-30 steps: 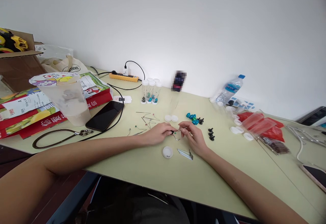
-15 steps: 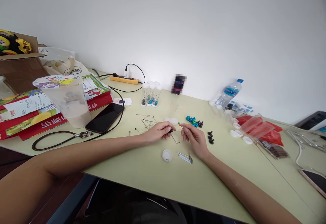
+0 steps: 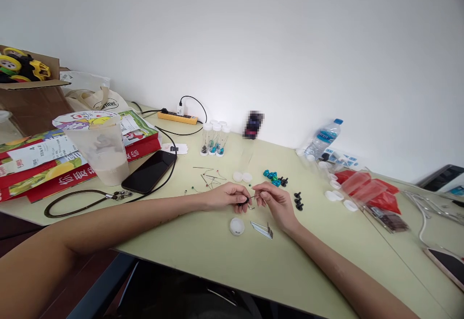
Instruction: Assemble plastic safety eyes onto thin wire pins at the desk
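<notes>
My left hand (image 3: 229, 196) and my right hand (image 3: 276, 202) meet over the middle of the pale green table (image 3: 203, 246). Both are pinched on a thin metal pin (image 3: 253, 196) that spans the gap between them. The left fingertips also press a small dark bead at the pin's left end. Just below the hands lie a white cap (image 3: 237, 226) and a bundle of metal pins (image 3: 262, 229). Loose bent pins (image 3: 209, 176) lie to the left, and blue beads (image 3: 273, 176) and black beads (image 3: 297, 201) lie behind and to the right.
Clear tubes with white caps (image 3: 214, 139), a black phone (image 3: 149, 171), a plastic cup (image 3: 100, 149), red boxes (image 3: 50, 159), a cable and power strip (image 3: 177, 117) fill the left. A water bottle (image 3: 322, 137), red bags (image 3: 366, 186) and white caps sit right.
The hands drew slightly apart and then closed together again on the pin. The view has tilted down a little, so everything sits lower in the picture.
</notes>
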`<action>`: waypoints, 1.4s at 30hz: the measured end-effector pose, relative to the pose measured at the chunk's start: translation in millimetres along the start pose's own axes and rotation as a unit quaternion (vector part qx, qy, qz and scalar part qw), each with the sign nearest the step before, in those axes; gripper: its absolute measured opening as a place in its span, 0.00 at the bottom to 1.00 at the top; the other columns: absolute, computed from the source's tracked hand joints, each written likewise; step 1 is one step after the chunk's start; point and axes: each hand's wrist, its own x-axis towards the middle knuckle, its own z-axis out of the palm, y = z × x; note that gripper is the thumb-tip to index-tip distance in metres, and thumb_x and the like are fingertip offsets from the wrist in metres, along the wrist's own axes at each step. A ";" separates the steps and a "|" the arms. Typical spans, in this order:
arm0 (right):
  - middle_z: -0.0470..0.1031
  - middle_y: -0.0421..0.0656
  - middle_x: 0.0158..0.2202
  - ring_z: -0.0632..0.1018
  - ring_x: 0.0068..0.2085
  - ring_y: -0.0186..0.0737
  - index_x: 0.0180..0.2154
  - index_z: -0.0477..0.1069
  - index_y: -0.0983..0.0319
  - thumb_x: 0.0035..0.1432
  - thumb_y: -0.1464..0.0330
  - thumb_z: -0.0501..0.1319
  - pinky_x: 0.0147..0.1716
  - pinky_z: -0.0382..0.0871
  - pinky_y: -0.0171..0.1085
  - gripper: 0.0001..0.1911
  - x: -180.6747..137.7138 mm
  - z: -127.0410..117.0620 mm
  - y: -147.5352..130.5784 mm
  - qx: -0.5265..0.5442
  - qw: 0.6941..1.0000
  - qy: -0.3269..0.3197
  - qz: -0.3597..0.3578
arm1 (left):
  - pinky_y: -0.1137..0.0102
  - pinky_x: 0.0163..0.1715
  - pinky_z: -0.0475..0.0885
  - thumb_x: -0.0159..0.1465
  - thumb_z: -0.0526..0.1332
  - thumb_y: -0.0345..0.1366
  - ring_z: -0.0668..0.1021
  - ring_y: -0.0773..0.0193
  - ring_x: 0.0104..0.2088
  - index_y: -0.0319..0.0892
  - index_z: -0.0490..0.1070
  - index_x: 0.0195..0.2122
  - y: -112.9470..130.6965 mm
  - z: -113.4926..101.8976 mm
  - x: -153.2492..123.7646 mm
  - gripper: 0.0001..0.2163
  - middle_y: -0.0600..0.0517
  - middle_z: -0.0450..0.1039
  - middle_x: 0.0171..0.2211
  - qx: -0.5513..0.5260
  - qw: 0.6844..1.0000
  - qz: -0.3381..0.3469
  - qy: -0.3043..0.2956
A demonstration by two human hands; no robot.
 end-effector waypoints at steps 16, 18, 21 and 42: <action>0.69 0.42 0.24 0.68 0.23 0.34 0.32 0.73 0.60 0.58 0.63 0.56 0.20 0.60 0.35 0.10 56.9 -24.3 -61.4 -0.125 0.963 0.202 -0.124 | 0.61 0.53 0.57 0.56 0.61 0.38 0.61 0.57 0.55 0.47 0.57 0.51 -8.7 -16.7 15.5 0.23 0.47 0.60 0.53 0.268 0.884 0.071 0.376; 0.69 0.42 0.25 0.68 0.22 0.34 0.33 0.72 0.60 0.59 0.62 0.55 0.21 0.61 0.35 0.11 69.6 -21.0 -68.7 -0.140 0.954 0.219 -0.148 | 0.60 0.53 0.56 0.57 0.60 0.39 0.62 0.56 0.55 0.47 0.56 0.53 -9.1 -18.0 18.8 0.23 0.46 0.61 0.53 0.270 0.892 0.053 0.360; 0.69 0.43 0.26 0.67 0.23 0.34 0.33 0.72 0.60 0.60 0.60 0.53 0.23 0.63 0.37 0.13 82.7 -11.9 -68.7 -0.172 0.947 0.217 -0.164 | 0.59 0.52 0.56 0.59 0.57 0.39 0.63 0.54 0.54 0.46 0.56 0.54 -11.0 -20.0 26.2 0.22 0.45 0.64 0.51 0.273 0.896 0.025 0.350; 0.63 0.42 0.32 0.67 0.32 0.37 0.36 0.76 0.56 0.59 0.59 0.53 0.30 0.62 0.37 0.15 92.4 -1.2 -30.9 -0.219 0.968 0.103 -0.068 | 0.67 0.42 0.63 0.59 0.54 0.33 0.70 0.62 0.40 0.44 0.62 0.42 -9.6 -18.9 34.3 0.09 0.51 0.68 0.37 0.264 0.887 0.078 0.370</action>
